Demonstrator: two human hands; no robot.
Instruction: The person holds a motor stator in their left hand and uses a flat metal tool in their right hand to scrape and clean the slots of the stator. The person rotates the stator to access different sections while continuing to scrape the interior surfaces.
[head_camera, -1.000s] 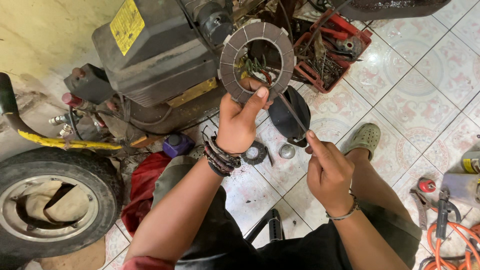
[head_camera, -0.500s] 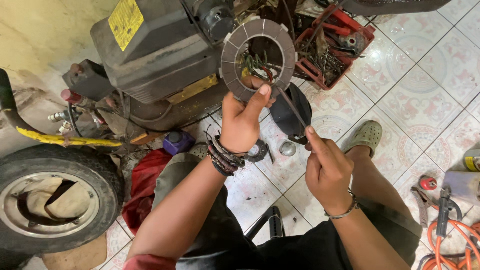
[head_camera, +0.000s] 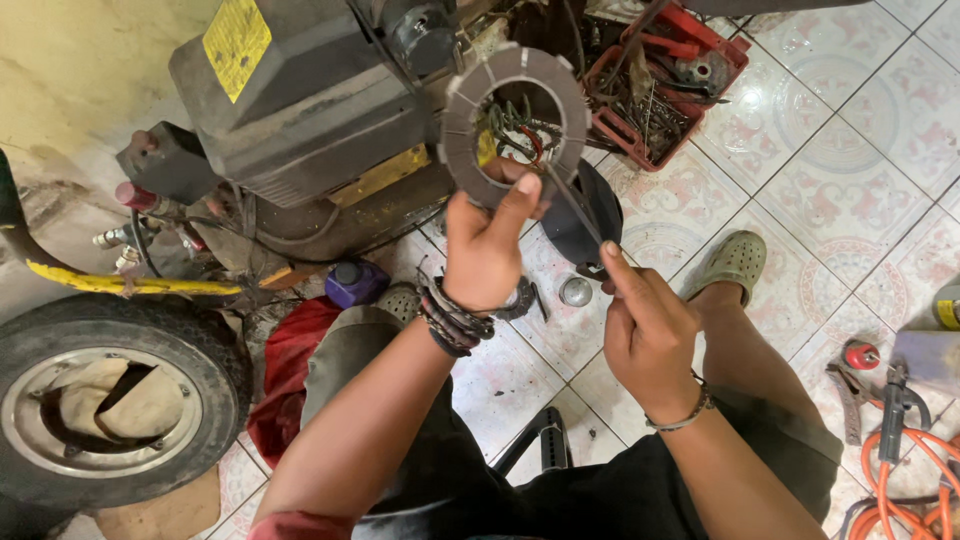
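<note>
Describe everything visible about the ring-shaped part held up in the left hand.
The grey ring is a flat, dull metal-looking annulus with radial lines dividing its face into segments. Wire windings show through its open centre. It is held upright, facing the camera, by the left hand, thumb on its lower rim. A thin rod from the right hand reaches its centre.

We see a dull grey metal ring (head_camera: 515, 110) above glossy ceramic floor tiles (head_camera: 850, 190), beside them a matt rubber tyre (head_camera: 110, 400).

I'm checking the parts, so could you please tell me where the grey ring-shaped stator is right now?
In the head view, the grey ring-shaped stator is up at top centre, held by the left hand, in front of the dark engine and left of the red tool tray.
</note>
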